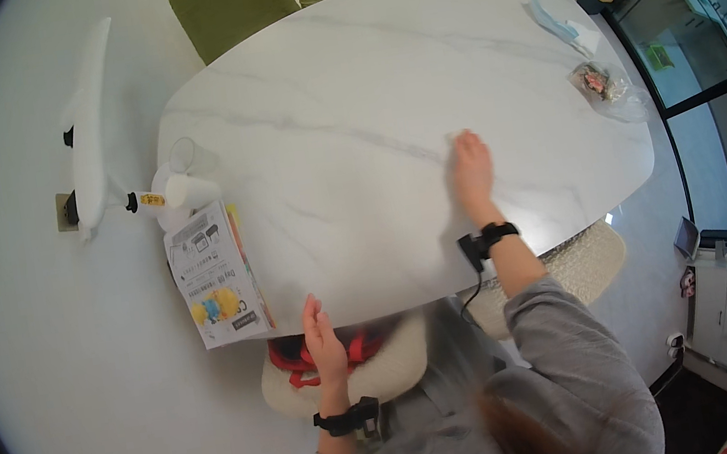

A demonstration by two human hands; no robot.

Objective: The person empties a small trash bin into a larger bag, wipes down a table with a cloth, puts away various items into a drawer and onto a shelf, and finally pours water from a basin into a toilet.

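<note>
My right hand (473, 172) is over the white marble-patterned table (344, 90), right of its middle, its fingers stretched out and close together. No held thing shows in it. A black band with a small box (488, 242) and a cable circles that wrist. Near the table's front edge, my left hand (325, 348) is held edge-on with its fingers extended and nothing visible in it; another black band (347, 417) is on this wrist. The nearest thing on the tabletop to the left hand is a stack of printed papers and booklets (220, 275).
Behind the papers stand a white cup (191, 192) and a clear glass (191, 155). At the far right lie a blue-and-white packet (553, 22) and a clear plastic bag (612, 92). Green chairs (232, 8) stand beyond; a cream seat (402, 366) with a red-strapped bag is near me.
</note>
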